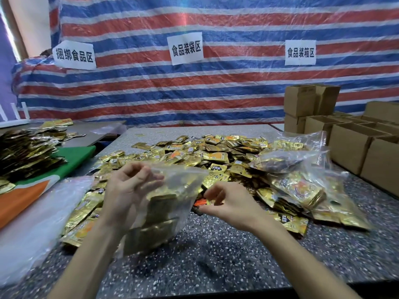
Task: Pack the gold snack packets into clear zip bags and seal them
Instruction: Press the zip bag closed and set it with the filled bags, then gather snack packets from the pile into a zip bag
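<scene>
My left hand (127, 188) pinches the upper left edge of a clear zip bag (172, 184) and holds it up above the table. Several gold snack packets (157, 214) lie stacked inside the bag. My right hand (228, 203) is beside the bag's right edge with its fingers curled, just above an orange and black packet (200, 202). Blur hides whether it grips anything. A big heap of loose gold packets (216, 156) covers the table behind both hands.
Filled clear bags (298, 186) lie at the right on the speckled table (216, 260). Open cardboard boxes (354, 147) stand at the far right. A stack of empty clear bags (38, 221) lies at the left, beside a green and orange board (73, 156) carrying more packets.
</scene>
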A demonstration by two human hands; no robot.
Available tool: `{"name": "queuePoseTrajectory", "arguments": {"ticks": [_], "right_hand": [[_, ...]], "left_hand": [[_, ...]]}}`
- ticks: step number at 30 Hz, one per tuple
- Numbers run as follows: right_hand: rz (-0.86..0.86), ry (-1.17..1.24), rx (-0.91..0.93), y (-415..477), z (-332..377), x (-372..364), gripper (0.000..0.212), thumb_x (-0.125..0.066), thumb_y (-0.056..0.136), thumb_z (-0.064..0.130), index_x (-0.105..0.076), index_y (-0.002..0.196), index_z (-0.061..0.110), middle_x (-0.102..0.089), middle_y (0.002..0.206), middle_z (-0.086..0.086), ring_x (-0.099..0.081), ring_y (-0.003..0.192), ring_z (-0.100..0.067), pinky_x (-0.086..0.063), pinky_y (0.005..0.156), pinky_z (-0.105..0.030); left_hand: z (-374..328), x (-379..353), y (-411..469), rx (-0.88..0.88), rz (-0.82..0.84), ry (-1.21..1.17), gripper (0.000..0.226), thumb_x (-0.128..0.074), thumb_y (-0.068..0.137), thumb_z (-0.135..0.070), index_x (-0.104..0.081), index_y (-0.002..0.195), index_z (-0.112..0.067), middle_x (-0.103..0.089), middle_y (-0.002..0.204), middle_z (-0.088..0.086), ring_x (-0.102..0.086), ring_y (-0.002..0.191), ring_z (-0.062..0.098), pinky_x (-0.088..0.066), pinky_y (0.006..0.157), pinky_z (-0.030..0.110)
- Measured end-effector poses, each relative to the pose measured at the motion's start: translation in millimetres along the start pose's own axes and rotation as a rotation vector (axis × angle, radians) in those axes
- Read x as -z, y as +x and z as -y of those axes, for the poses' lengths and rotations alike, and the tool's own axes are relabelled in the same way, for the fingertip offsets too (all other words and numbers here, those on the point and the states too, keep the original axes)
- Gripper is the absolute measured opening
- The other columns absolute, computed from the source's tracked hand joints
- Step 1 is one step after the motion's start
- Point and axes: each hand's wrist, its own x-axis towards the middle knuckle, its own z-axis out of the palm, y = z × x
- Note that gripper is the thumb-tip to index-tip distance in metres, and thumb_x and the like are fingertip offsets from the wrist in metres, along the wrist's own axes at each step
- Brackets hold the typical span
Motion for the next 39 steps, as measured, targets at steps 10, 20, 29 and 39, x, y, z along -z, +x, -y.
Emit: {"name": "queuePoseTrajectory", "arguments": {"ticks": [10,20,29,39], "right_hand": [[0.248,0.479,-0.076,-7.1,-23.6,-15.4,0.054,-0.091,0.067,0.02,-0.065,0.114,0.023,-0.075,0.112,0.001,-0.069,0.108,-0.013,-0.052,0.099,-0.04],[0.091,0.732,-0.178,-28.8,-60.3,19.5,0.036,-0.071,0.083,0.01,-0.063,0.117,0.016,-0.073,0.111,-0.015,-0.07,0.104,-0.034,-0.058,0.089,-0.046],[-0.479,0.949,-0.527,44.1,-85.5,103.4,0.034,-0.062,0.095,0.006,-0.054,0.127,-0.002,-0.064,0.116,-0.018,-0.069,0.089,-0.03,-0.059,0.065,-0.043],[-0.15,0.824,-0.572,82.8,-71.0,61.0,0.031,-0.057,0.101,0.016,-0.058,0.13,0.005,-0.062,0.134,-0.018,-0.067,0.112,-0.033,-0.055,0.095,-0.047]], "left_hand": [[7.1,-55.2,-1.2,0.205,0.056,-0.424,0.007,-0.059,0.08,-0.014,-0.062,0.085,-0.012,-0.068,0.075,0.004,-0.071,0.068,0.019,-0.062,0.064,0.032],[34.1,-54.9,4.8,0.082,-0.039,-0.138,0.021,-0.062,0.078,-0.021,-0.068,0.097,-0.013,-0.073,0.091,0.002,-0.07,0.091,0.018,-0.057,0.089,0.039],[56.7,-43.6,-2.1,0.146,-0.007,0.194,0.021,-0.067,0.074,-0.03,-0.078,0.09,-0.023,-0.075,0.104,0.003,-0.07,0.101,0.024,-0.052,0.09,0.042],[54.8,-17.7,-13.1,0.213,0.125,0.433,0.015,-0.064,0.085,-0.029,-0.077,0.09,-0.027,-0.076,0.097,0.002,-0.072,0.087,0.017,-0.052,0.074,0.027]]}}
